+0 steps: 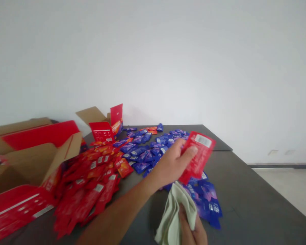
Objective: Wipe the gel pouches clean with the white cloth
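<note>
My left hand reaches in from the lower left, thumb and fingers closed on a red packet with a white barcode label. The packet is tilted, above a spread of blue packets. Below it, my right hand grips a folded pale green cloth, bunched up near the bottom edge of the view. Part of the right hand is hidden by the cloth. A pile of red packets lies on the dark table to the left of my forearm.
An open red cardboard box stands at the left with its flaps spread. Farther back is a smaller open red box. More blue packets cover the table's middle, with a few orange ones among them. A white wall rises behind.
</note>
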`<state>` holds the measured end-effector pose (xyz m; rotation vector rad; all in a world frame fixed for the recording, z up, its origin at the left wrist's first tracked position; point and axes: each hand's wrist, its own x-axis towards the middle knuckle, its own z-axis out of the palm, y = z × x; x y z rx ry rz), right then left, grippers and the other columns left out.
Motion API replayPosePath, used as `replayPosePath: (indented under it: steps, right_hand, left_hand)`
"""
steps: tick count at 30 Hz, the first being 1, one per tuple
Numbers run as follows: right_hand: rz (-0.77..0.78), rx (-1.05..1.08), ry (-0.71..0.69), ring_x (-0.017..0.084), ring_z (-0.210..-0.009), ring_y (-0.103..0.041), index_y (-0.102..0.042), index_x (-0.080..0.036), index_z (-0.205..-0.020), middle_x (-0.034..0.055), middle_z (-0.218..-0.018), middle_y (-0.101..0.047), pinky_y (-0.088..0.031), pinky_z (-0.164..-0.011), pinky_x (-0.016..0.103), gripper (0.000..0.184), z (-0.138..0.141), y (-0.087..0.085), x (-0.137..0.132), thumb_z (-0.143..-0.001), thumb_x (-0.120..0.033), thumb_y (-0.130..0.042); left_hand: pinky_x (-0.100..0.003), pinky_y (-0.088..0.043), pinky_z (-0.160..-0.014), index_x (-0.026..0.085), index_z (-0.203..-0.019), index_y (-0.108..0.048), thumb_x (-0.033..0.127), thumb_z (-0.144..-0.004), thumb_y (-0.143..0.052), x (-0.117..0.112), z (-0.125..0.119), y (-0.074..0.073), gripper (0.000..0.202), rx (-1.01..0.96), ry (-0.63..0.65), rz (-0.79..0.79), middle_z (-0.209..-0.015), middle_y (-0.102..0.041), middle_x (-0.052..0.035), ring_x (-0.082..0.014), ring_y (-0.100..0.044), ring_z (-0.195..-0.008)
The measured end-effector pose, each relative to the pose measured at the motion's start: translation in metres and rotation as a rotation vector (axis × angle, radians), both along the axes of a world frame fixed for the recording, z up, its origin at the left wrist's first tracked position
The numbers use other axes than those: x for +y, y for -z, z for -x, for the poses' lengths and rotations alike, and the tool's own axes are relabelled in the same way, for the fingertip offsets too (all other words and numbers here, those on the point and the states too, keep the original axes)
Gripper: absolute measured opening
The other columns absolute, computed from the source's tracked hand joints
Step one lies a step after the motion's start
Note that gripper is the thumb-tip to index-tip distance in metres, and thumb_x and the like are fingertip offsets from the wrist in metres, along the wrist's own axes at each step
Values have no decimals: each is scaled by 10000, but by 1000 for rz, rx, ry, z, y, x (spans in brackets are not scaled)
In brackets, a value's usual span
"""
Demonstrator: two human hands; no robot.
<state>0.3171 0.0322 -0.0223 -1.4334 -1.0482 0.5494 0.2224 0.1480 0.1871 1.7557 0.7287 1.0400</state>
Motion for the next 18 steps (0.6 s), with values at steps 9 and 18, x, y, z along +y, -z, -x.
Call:
replayPosePath:
  steps: [9,18]
  right_hand:
    - [-22,60,82,354,-1107,-713,-720,-163,-1275,122,-1155,-786,-585,-886,415,557,3,3,1,-907,-574,-650]
    - [69,-10,158,371,-1256,-624,-668,-120,-1370,168,-1340,-702,-462,-1075,472,688,19,-23,0,-936,-644,-569]
  left_hand:
    - [-232,-473,-691,194,-1292,-541,489,-867,-786,-101,118,77,573,-106,228,667,-1054,-709,-52,-110,-649,-741]
    - [-317,-553,-804,253,-1658,-96,345,-949,-642,-116,182,159,899,238,-94,455,-1379,-616,-161,-191,-695,-934]
